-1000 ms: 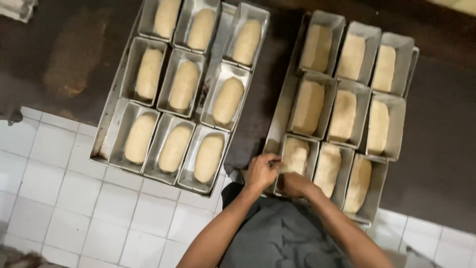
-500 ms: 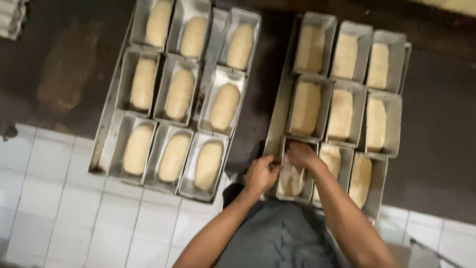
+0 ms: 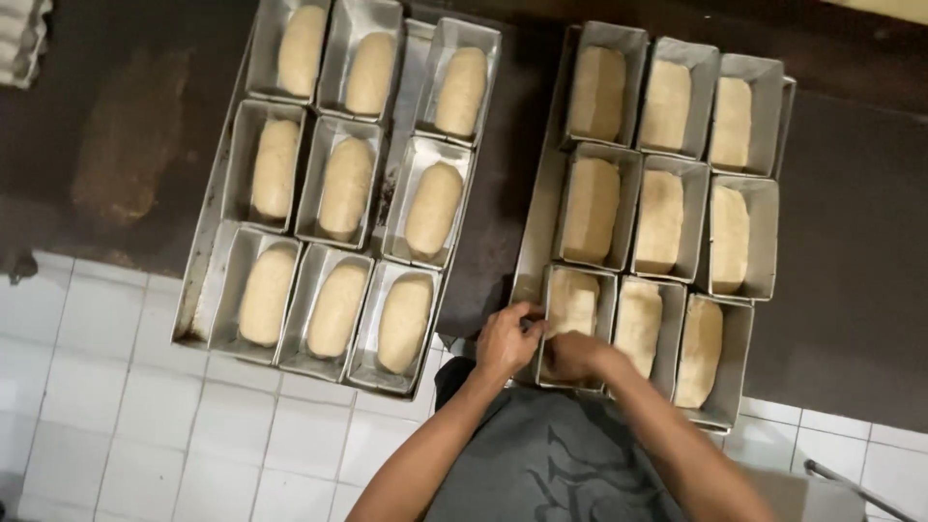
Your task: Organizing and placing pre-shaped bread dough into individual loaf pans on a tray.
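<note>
Dark, flour-marked work surface (image 3: pixel 851 242) edged by white tiles (image 3: pixel 106 387) on the near side. Two metal trays (image 3: pixel 198 261) of nine loaf tins each, left and right. Both hands meet at the near-left tin (image 3: pixel 572 290) of the right tray (image 3: pixel 536 242): left hand (image 3: pixel 507 340) pinching its rim, right hand (image 3: pixel 575 356) curled inside on the dough (image 3: pixel 572 300). No labels visible.

A left tray (image 3: pixel 208 251) of nine dough-filled loaf tins (image 3: pixel 336 307) sits beside white floor tiles (image 3: pixel 116 425).
</note>
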